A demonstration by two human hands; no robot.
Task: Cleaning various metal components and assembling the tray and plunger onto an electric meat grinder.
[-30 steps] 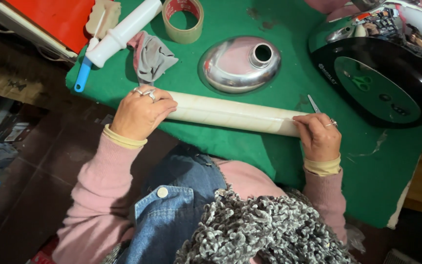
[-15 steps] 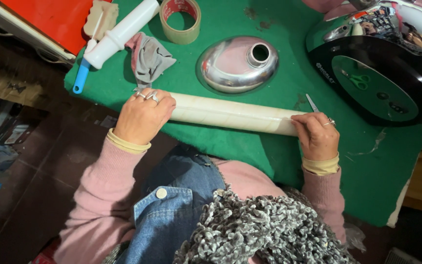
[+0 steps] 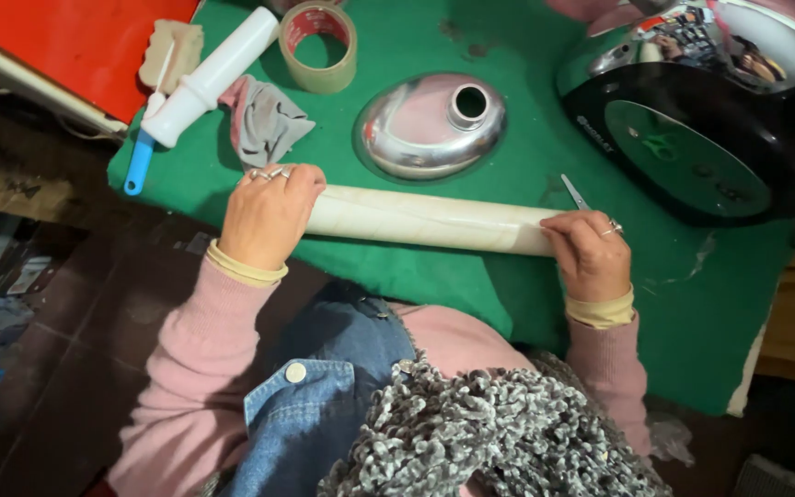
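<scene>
A long cream-coloured roll (image 3: 420,219) lies across the green cloth of the table (image 3: 508,55), near its front edge. My left hand (image 3: 264,216), with rings on the fingers, wraps over the roll's left end. My right hand (image 3: 589,253) presses on the roll's right end, fingers curled over it. A thin metal blade or tool (image 3: 574,191) pokes out just above my right hand's fingers; whether the hand holds it I cannot tell.
Behind the roll sit a shiny metal dome with a round opening (image 3: 432,124), a tape roll (image 3: 318,46), a grey rag (image 3: 264,120), a white tube with a blue tip (image 3: 204,83) and a black and chrome tank-shaped part (image 3: 692,120). A red panel (image 3: 75,41) is far left.
Both hands stay on the roll's ends. The view has shifted slightly; the hands and roll look nearly unchanged.
</scene>
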